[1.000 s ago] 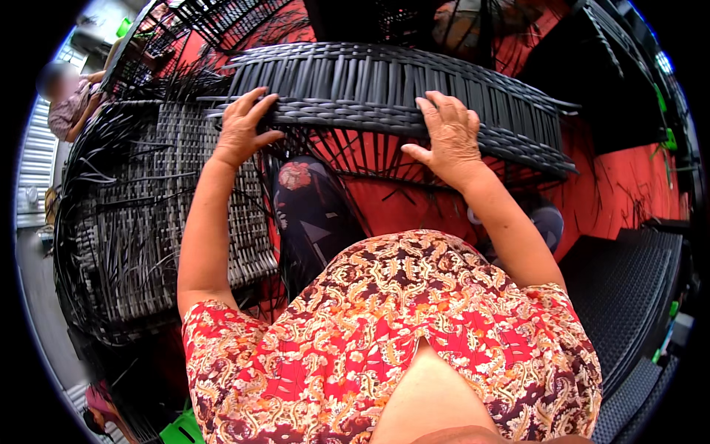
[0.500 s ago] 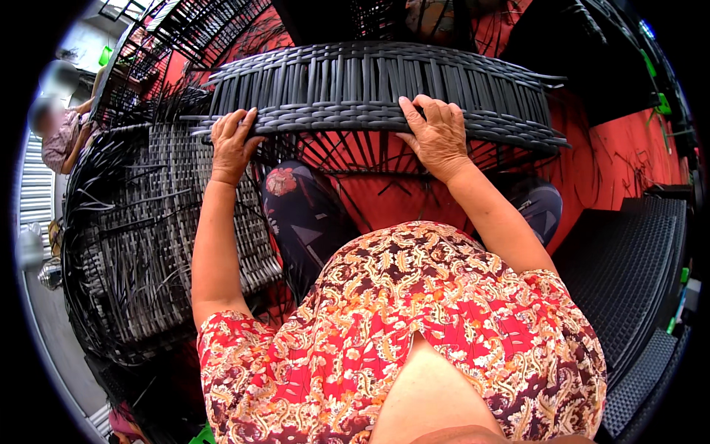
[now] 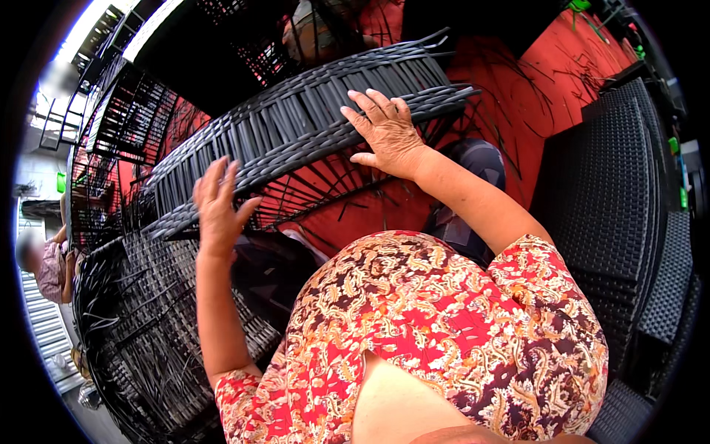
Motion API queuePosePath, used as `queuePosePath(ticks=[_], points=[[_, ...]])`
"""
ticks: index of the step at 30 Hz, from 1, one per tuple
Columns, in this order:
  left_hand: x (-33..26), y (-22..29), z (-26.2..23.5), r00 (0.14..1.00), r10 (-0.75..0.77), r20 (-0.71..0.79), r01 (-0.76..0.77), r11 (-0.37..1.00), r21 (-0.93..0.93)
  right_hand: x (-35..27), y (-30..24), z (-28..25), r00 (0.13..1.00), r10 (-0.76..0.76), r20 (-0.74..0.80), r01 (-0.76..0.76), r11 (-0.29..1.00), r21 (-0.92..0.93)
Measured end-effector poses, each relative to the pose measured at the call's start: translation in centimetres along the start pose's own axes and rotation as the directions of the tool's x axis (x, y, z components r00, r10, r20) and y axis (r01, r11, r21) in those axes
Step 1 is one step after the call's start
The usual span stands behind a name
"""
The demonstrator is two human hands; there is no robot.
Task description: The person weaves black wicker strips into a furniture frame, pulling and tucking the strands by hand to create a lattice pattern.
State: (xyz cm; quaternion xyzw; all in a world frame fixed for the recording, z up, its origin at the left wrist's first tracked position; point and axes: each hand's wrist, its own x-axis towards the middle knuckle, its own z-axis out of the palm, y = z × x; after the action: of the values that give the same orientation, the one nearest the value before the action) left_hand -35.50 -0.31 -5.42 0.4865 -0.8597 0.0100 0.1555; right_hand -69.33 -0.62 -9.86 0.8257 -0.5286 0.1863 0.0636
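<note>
**Both hands on woven black panel, fingers spread, nothing clamped**

Landmark: the curved woven panel (image 3: 296, 129) of black flat strands on a dark frame, running tilted from low on the person's left to high on the right, over a red floor (image 3: 532, 111).

- Right hand (image 3: 388, 133): palm down, flat on the panel's upper-right part, near its lower edge. Fingers apart and stretched up across the strands, thumb out to the side. Touching, not gripping.
- Left hand (image 3: 218, 207): at the panel's lower-left part, by its lower edge. Fingers apart and pointing up, thumb splayed toward the panel middle. Can't tell whether the palm presses on the weave or sits just off it. Holds nothing.
- Panel's far right end: loose strand ends (image 3: 451, 92) stick out past the weave, unwoven.
- Under the panel: bare frame ribs (image 3: 325, 185) fan out below the lower edge, red floor visible between them.
- Below-left of the panel: another woven black piece (image 3: 140, 325) with loose strands poking out, just beside the left forearm.
- Right of the panel, well apart: finished dark wicker blocks (image 3: 614, 200), stacked.
- Above-left of the panel: open black metal frames (image 3: 126, 118).
- Far left of the panel: another person (image 3: 48, 263), small at the picture's edge; their hands too small to tell.
- Person's patterned red top (image 3: 444, 333) fills the lower middle, below the panel.
</note>
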Motion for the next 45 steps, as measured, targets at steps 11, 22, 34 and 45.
queuePosePath(ticks=[11, 22, 34, 45], points=[[4.2, 5.9, 6.1, 0.973, 0.183, -0.141, -0.174, 0.982, 0.069, -1.0, -0.2, 1.2, 0.976, 0.048, -0.212, -0.043, 0.999, 0.029], [3.8, 6.5, 4.8, 0.983, 0.118, -0.141, -0.110, 0.992, 0.062, -0.7, 0.6, -2.2, 0.990, 0.007, -0.142, 0.019, 0.984, 0.178], [12.7, 12.6, 7.5, 0.928, 0.348, 0.135, -0.348, 0.937, -0.020, 1.0, 10.1, -4.3, 0.942, -0.187, 0.277, 0.197, 0.980, -0.006], [11.6, 14.1, 8.0, 0.909, 0.406, 0.089, -0.411, 0.911, 0.038, -2.0, 8.9, -4.3, 0.991, -0.109, 0.075, 0.115, 0.990, -0.077]])
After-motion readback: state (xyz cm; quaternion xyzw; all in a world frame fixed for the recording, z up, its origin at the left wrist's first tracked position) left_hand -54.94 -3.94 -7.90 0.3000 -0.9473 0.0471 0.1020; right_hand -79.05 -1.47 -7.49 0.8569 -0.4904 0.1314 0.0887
